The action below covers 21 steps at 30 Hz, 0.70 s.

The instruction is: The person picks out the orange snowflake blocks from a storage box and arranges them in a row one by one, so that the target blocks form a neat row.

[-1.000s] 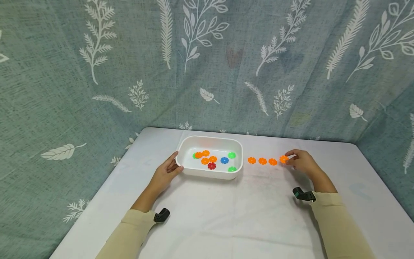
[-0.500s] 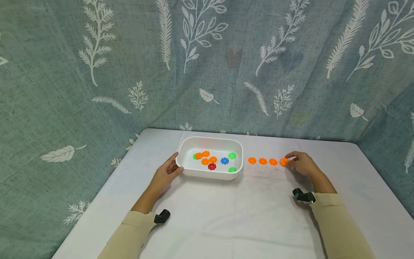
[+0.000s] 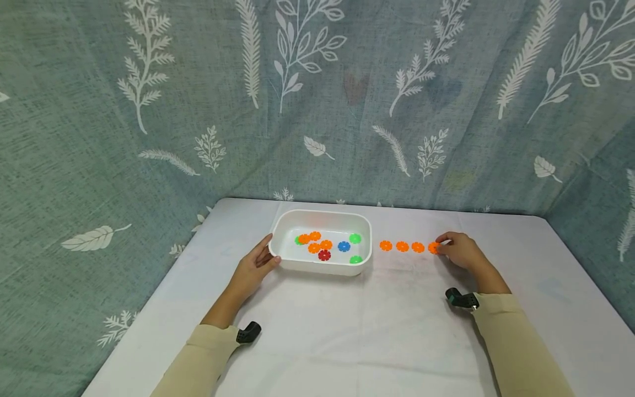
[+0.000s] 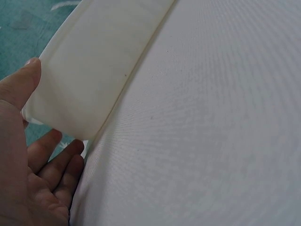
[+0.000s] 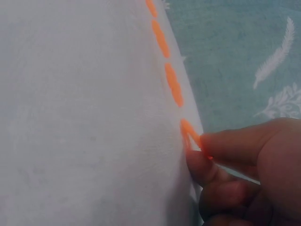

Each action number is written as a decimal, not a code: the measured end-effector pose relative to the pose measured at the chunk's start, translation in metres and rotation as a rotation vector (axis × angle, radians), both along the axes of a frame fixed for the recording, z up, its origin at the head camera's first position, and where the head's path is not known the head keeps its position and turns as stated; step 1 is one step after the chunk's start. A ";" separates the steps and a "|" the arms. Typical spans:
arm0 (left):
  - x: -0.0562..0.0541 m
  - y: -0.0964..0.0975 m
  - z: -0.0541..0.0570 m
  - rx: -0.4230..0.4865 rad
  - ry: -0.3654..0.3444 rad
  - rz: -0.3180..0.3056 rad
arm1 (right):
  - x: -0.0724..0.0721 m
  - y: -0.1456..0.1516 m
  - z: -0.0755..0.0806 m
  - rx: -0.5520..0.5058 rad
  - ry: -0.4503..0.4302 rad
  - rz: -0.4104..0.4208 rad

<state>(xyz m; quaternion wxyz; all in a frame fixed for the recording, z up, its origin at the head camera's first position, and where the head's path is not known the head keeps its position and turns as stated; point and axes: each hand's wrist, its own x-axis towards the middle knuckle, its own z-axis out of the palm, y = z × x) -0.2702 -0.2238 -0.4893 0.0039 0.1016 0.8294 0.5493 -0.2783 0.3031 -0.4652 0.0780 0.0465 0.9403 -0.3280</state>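
A white plastic tub [image 3: 317,268] stands on the table, holding several notched plastic discs in orange, green, blue and red. My left hand [image 3: 250,274] grips its left end, thumb at the front corner; the left wrist view shows the thumb [image 4: 29,75] on the rim and curled fingers by the end wall. To the tub's right, orange discs lie in a row, among them one nearest the tub [image 3: 386,246] and one in the middle [image 3: 402,247]. At the row's right end my right hand [image 3: 463,251] pinches another orange disc [image 5: 186,129] between thumb and finger, tilted close over the cloth.
White cloth covers the table [image 3: 357,325]. Behind and to the sides hangs a teal curtain [image 3: 317,110] with white leaf prints, meeting the table's back edge. A black wrist device [image 3: 461,298] sits at the right cuff, another black device [image 3: 249,332] at the left.
The right hand has lowered its orange disc slightly, into line with the row's right end. The left hand and the tub keep their places.
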 end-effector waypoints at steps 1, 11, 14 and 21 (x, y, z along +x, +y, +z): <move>0.000 0.000 0.000 -0.002 -0.001 0.001 | 0.000 0.000 0.000 0.005 -0.001 -0.003; 0.002 0.001 0.003 -0.002 0.004 -0.005 | -0.002 0.003 -0.003 0.051 -0.041 0.003; -0.001 -0.001 -0.001 -0.001 0.014 -0.005 | -0.002 0.001 -0.003 0.062 -0.053 0.001; -0.001 0.001 -0.001 0.002 0.009 -0.004 | -0.001 -0.001 -0.002 0.062 -0.037 -0.013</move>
